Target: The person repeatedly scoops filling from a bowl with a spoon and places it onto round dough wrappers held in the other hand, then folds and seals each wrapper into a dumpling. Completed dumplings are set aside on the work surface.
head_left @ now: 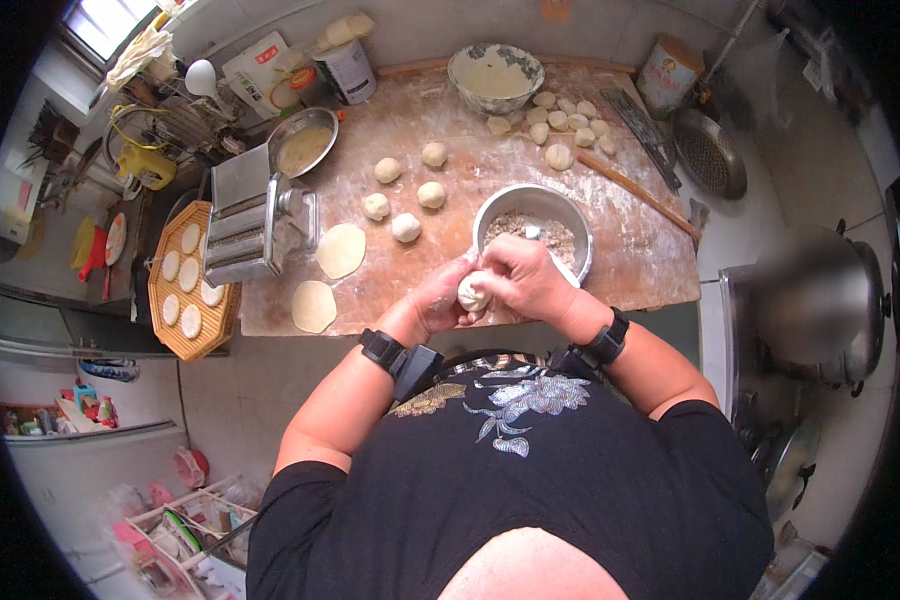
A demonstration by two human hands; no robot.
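My left hand (445, 298) cups a pleated dough bun (473, 292) at the front edge of the floured board. The fingers of my right hand (525, 276) pinch the bun's gathered top. Just behind my hands stands a steel bowl (586, 244) of crumbly filling (559, 235), with a white utensil partly hidden by my right hand. Several round dough balls (406, 227) sit on the board to the left of the bowl. Two flat dough wrappers, one farther back (341, 251) and one near the front edge (314, 307), lie left of my hands.
A pasta machine (244, 217) stands at the board's left, beside a woven tray (161, 281) of flat dough rounds. Farther back are a basin (334, 139) and a floury bowl (495, 101). Small dough pieces (557, 120) and a rolling pin (637, 195) lie right on the board (442, 127).
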